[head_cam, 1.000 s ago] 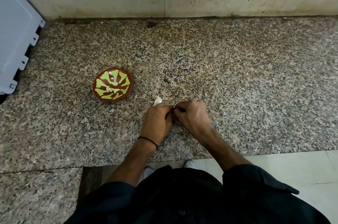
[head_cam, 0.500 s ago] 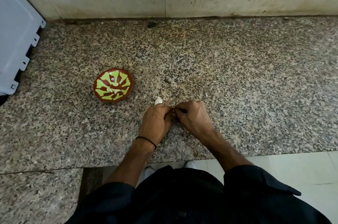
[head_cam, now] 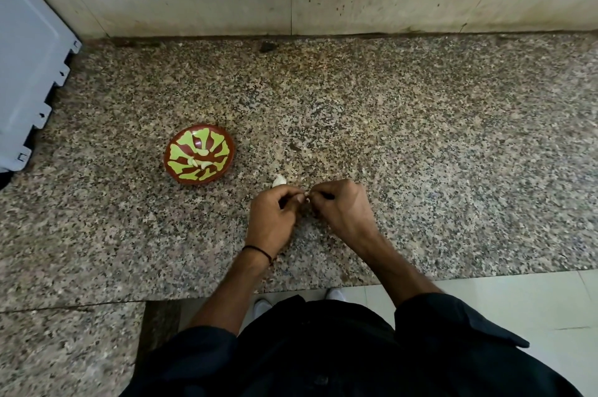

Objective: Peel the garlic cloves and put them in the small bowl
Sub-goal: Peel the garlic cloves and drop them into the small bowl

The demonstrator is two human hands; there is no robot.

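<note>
Where the granite counter (head_cam: 453,153) reaches the left edge of the view, a pale grey plastic panel (head_cam: 29,72) stands, apart from the work. To the right of it is the small bowl (head_cam: 171,166), brown with a green pattern. It rests flat on the counter and already holds a few peeled cloves (head_cam: 199,163). I think it is placed there so that the left hand can reach it without crossing the other arm.

Between the bowl and the hands one white garlic piece (head_cam: 279,180) lies on the counter, just beside the left knuckles. I cannot tell if it is an unpeeled clove or only skin. It is probably kept close so it can be taken next.

The left hand (head_cam: 273,218), with a dark thread on the wrist, hovers low over the counter. Its fingers (head_cam: 293,192) are curled and pinch a small garlic clove (head_cam: 307,199), of which only a white tip shows. The right hand (head_cam: 343,209) meets it from the other side, and its fingers (head_cam: 323,194) are also bent inward and pinch the same clove. It seems one hand steadies the clove and the other pulls at the skin, so the peeling is not yet finished. The clove is well apart from the bowl.

Further right the counter shows only speckled stone.
</note>
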